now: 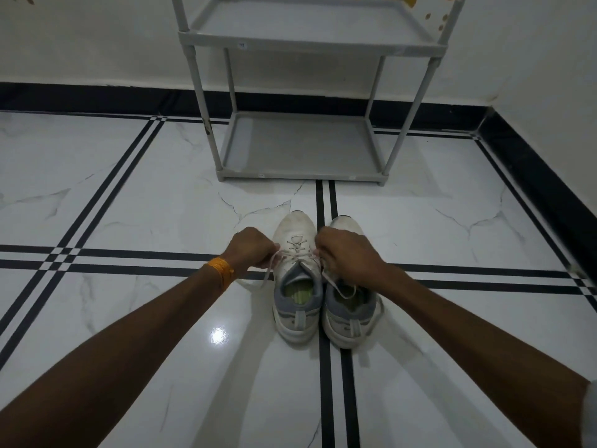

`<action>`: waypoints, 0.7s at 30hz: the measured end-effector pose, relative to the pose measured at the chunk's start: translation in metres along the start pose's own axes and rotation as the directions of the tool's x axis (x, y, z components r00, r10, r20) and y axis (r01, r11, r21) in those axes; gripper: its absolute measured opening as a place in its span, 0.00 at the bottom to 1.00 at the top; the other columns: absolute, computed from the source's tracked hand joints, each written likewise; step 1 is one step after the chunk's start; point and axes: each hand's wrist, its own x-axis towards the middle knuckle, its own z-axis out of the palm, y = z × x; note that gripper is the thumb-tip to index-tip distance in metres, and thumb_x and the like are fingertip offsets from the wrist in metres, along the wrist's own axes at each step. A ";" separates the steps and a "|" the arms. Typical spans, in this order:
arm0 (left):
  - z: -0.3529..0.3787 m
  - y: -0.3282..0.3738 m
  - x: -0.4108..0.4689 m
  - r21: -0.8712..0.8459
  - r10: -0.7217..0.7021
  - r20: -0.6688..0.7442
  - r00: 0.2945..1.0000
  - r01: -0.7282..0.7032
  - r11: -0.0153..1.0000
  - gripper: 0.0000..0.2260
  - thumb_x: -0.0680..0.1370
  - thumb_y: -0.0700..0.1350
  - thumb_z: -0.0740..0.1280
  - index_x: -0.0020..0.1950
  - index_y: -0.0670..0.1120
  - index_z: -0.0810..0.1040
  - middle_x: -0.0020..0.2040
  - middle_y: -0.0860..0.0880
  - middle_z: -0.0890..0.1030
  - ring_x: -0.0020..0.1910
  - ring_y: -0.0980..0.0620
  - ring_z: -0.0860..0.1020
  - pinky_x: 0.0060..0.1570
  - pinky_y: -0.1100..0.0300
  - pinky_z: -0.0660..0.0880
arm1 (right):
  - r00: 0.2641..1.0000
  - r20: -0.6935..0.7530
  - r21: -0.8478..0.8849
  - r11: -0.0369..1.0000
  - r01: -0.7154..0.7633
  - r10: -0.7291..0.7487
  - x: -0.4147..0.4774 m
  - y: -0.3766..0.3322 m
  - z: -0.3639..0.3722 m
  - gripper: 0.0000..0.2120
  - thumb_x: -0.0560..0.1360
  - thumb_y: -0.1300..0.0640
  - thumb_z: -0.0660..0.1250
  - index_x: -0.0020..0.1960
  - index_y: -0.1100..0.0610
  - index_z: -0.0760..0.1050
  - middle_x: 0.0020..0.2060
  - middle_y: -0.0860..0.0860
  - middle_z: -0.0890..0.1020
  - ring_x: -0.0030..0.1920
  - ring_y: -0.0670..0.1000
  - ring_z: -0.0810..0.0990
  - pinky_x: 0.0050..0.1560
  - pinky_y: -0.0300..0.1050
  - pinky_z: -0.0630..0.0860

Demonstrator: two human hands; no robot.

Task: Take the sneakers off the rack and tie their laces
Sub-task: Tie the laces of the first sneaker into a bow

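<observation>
Two white sneakers with grey heels stand side by side on the floor, toes pointing away from me. Over the left sneaker (296, 279) my left hand (252, 248) pinches one white lace end (268, 273), which trails down to the floor. My right hand (347, 253) grips the other lace end on the far side, partly covering the toe of the right sneaker (350, 312). A loose lace loop lies across the right sneaker's opening. The laces run taut between my two hands.
A grey plastic shoe rack (303, 176) with bare shelves stands against the white wall behind the sneakers. The floor is glossy white marble tile with black stripe lines (326, 383). A black skirting runs along the walls; a corner is at the right.
</observation>
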 end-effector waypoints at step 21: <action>0.018 -0.031 -0.009 -0.205 0.186 -0.117 0.975 -0.207 0.957 0.10 0.79 0.44 0.66 0.45 0.38 0.81 0.38 0.42 0.81 0.34 0.49 0.78 0.37 0.55 0.81 | 0.972 0.184 -0.146 0.982 -0.122 0.148 -0.012 0.004 0.004 0.07 0.77 0.57 0.61 0.40 0.54 0.70 0.44 0.55 0.80 0.49 0.58 0.76 0.45 0.48 0.67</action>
